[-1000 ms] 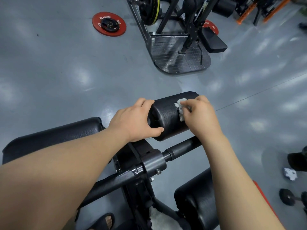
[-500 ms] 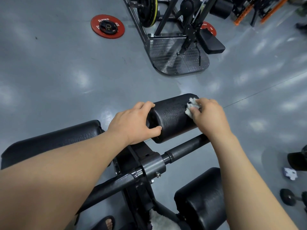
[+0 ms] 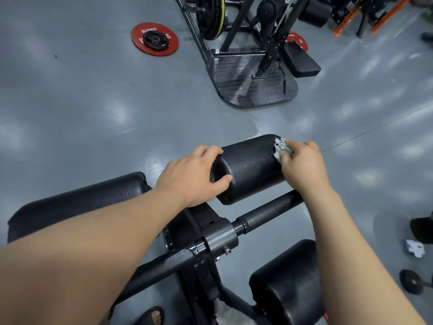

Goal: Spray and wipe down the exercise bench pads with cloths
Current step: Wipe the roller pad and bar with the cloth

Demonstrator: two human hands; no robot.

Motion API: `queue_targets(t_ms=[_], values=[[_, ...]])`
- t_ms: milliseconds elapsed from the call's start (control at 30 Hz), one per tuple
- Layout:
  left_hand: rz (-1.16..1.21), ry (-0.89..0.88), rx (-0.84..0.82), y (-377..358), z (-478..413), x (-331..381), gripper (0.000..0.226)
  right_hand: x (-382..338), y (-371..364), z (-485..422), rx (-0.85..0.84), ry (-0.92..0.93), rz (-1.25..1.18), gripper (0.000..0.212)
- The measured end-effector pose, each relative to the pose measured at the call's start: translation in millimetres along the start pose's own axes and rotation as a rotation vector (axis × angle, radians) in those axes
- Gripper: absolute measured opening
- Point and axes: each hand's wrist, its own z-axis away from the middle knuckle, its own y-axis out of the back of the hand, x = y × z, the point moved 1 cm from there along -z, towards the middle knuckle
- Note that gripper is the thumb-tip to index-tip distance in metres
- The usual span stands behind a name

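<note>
A black roller pad [image 3: 251, 166] sits on the bench frame in the middle of the view. My left hand [image 3: 191, 175] grips the pad's left end, thumb on the near side and fingers over the top. My right hand [image 3: 302, 166] pinches a small white cloth [image 3: 281, 147] and presses it against the pad's far right end. A long black pad [image 3: 77, 202] lies to the left, partly behind my left forearm. Another black pad [image 3: 288, 285] sits at the lower right. A second white cloth [image 3: 226, 313] shows at the bottom between the frame parts.
The dark metal bar [image 3: 264, 213] and frame joint [image 3: 219, 238] run below the roller pad. A red weight plate [image 3: 154, 39] lies on the grey floor at the upper left. A black machine with a footplate [image 3: 254, 87] stands ahead. A dumbbell [image 3: 412, 285] and paper scrap [image 3: 414, 247] lie at the right.
My right hand has slid the cloth rightward along the roller pad, from near its middle to its far right end. My left hand has kept its grip on the left end.
</note>
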Motion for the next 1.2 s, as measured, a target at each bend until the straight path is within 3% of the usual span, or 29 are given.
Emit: queue_targets(t_ms=[267, 433, 633, 700, 833, 900, 1067, 1200], values=[[-0.082, 0.041, -0.027, -2, -1, 2, 0.094, 11, 2, -1, -0.014, -0.049, -0.026, 0.039], [-0.086, 0.04, -0.022, -2, -2, 2, 0.09, 4, 4, -9, 0.014, -0.03, 0.096, 0.02], [-0.058, 0.03, -0.019, -2, -1, 1, 0.087, -18, -4, 13, -0.082, 0.308, 0.05, 0.011], [-0.054, 0.023, -0.019, -2, -1, 1, 0.087, -10, 0, 6, -0.089, 0.271, 0.036, 0.015], [-0.055, 0.01, -0.015, -1, 0, 2, 0.086, 2, 8, -11, 0.056, 0.032, 0.038, 0.026], [-0.055, 0.01, -0.015, 0, 0, 2, 0.085, -7, 2, -8, 0.071, 0.052, 0.052, 0.023], [-0.045, 0.008, -0.015, -1, -1, 1, 0.085, -29, -11, 15, -0.031, 0.298, -0.017, 0.02], [-0.036, 0.003, -0.032, 0, 0, 0, 0.086, -18, -3, -3, 0.015, 0.181, 0.069, 0.018]])
